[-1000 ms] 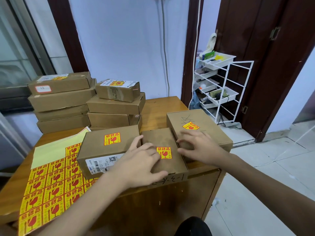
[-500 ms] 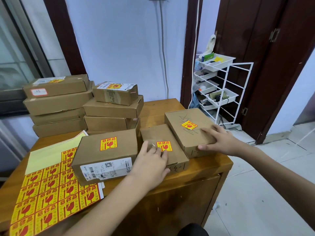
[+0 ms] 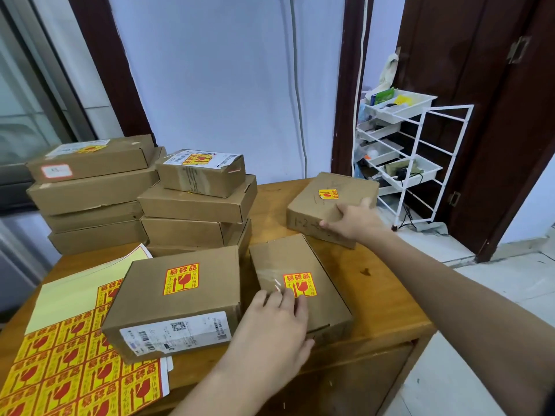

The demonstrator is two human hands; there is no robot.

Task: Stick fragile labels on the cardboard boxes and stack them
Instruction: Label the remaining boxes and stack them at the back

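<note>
Three labelled cardboard boxes lie on the wooden table [image 3: 375,298]. My left hand [image 3: 274,328] rests flat on the near edge of the middle box [image 3: 303,265], touching its yellow fragile label [image 3: 300,284]. My right hand [image 3: 351,222] grips the near right corner of the far right box [image 3: 330,202], which is tilted and carries a small label. The large left box [image 3: 180,298] bears a fragile label on top and a white barcode sticker on its front. A sheet of yellow fragile labels [image 3: 69,373] lies at the near left.
Two stacks of labelled boxes stand at the back: a tall stack [image 3: 93,193] at the far left and a shorter stack [image 3: 198,205] beside it. A white wire rack [image 3: 414,157] with trays stands on the floor to the right, near a dark door.
My right hand has slid from the middle box to the far right box and taken hold of its corner, and that box has shifted away. My left hand stays on the middle box.
</note>
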